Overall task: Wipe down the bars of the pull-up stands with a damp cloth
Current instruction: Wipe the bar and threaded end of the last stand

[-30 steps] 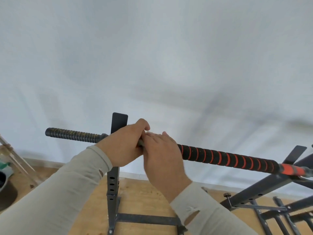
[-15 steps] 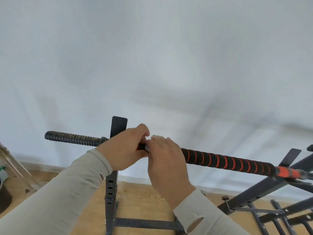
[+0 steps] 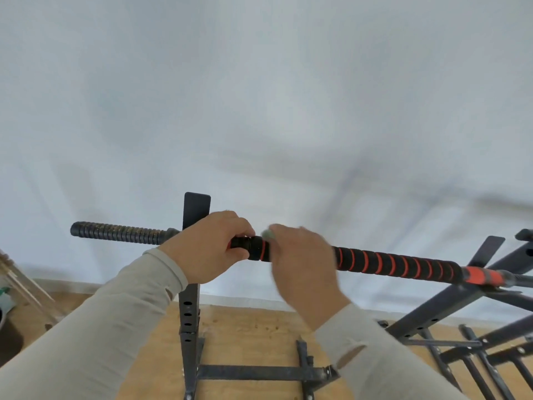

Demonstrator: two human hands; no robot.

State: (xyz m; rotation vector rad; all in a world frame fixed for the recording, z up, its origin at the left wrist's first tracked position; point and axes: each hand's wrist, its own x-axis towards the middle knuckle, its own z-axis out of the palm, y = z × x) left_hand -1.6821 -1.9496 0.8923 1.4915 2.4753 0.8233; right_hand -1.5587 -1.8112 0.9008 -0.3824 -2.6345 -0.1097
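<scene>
A pull-up bar point(image 3: 398, 265) with black foam and orange stripes runs across the view, with a ribbed black end point(image 3: 115, 233) at the left. It rests on a dark upright post point(image 3: 189, 313). My left hand point(image 3: 206, 251) grips the bar just right of the post. My right hand point(image 3: 302, 262) wraps the bar beside it, holding a small grey-green cloth point(image 3: 267, 234) against the foam; only a corner of the cloth shows above my fingers.
More dark stand frames point(image 3: 461, 319) lean at the right. A cross brace point(image 3: 253, 372) joins the stand's base over a plywood floor point(image 3: 245, 336). A white wall point(image 3: 259, 111) is behind. Wooden slats point(image 3: 20, 284) and a dark container point(image 3: 8, 339) sit at the far left.
My right hand has slid to the right along the bar with the cloth, baring a short stretch of black foam between my hands. My left hand has kept its grip.
</scene>
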